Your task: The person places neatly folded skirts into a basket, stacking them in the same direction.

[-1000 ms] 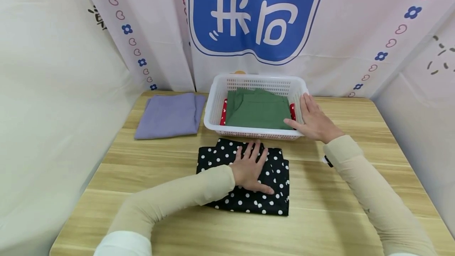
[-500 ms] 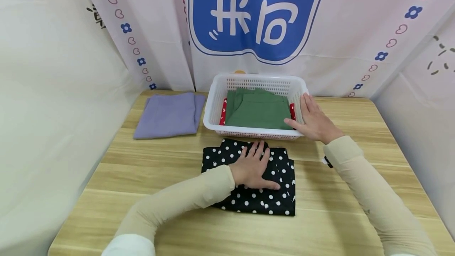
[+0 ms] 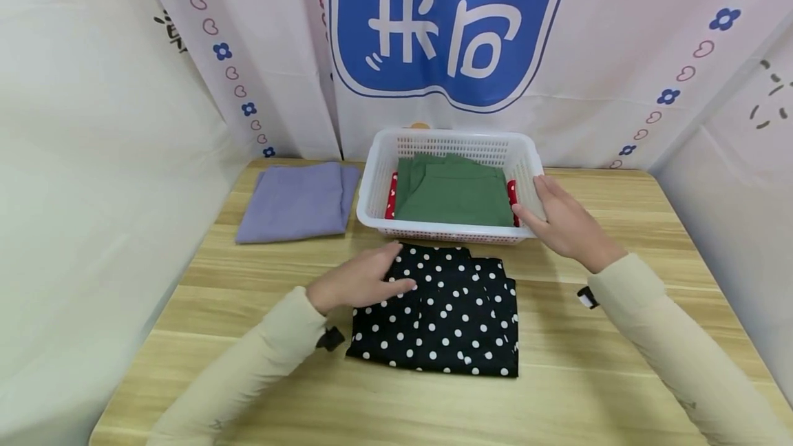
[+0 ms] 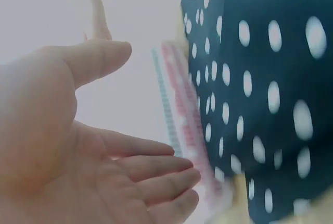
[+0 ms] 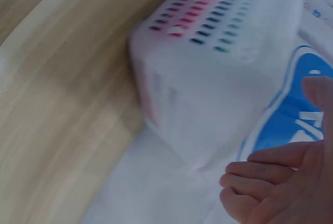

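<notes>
A folded black cloth with white polka dots lies flat on the wooden table, in front of a white plastic basket. My left hand is over the cloth's left edge with its fingers extended; in the left wrist view, the palm and fingers hold nothing. At the basket's right end is my right hand, fingers straight and thumb spread near the rim. The right wrist view shows that hand beside the basket wall, gripping nothing. Inside the basket sits a folded green cloth.
To the basket's left lies a folded purple cloth. Bits of red dotted cloth show beneath the green one. A printed curtain hangs behind the table, with white sheets on both sides.
The polka-dot cloth shifted slightly right under my left hand. That hand has since come off the cloth's middle and moved left. My right hand has drawn back a little from the basket.
</notes>
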Motion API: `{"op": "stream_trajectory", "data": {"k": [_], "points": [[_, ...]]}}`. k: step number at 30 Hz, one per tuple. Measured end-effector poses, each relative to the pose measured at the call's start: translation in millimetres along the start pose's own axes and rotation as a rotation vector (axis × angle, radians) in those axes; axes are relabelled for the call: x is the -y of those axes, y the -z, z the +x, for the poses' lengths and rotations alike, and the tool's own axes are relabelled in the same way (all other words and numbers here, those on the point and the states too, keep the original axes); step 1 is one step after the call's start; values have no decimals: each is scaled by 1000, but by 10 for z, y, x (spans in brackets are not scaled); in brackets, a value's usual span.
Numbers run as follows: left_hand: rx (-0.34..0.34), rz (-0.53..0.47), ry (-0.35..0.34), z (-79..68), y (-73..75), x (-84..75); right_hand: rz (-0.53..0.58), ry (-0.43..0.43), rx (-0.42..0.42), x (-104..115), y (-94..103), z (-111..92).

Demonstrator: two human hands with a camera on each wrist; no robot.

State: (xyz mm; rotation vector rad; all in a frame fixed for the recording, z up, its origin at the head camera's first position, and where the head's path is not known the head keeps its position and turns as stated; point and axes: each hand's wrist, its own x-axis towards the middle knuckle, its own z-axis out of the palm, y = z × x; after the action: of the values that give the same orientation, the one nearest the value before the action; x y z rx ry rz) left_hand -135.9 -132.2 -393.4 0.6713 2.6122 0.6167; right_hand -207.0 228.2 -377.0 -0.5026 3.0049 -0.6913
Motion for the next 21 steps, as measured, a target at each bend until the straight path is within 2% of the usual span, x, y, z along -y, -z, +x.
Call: {"op": "stream_trajectory", "data": {"k": [3, 7, 11, 14, 16, 21], "points": [[-39, -56, 51, -78, 62, 172, 6, 24, -48, 114, 121, -152], [-101, -122, 98, -137, 71, 407, -3, 34, -92, 233, 254, -384], [-179, -214, 160, -162, 44, 616, 30, 36, -72, 269, 258, -584], [-204, -276, 237, -193, 21, 750, 80, 14, 9, 248, 167, -681], [-181, -345, 284, -216, 18, 812, 116, -15, 86, 213, 79, -720], [-79, -642, 336, -234, 33, 872, 230, -135, 297, 96, -133, -755]]}}
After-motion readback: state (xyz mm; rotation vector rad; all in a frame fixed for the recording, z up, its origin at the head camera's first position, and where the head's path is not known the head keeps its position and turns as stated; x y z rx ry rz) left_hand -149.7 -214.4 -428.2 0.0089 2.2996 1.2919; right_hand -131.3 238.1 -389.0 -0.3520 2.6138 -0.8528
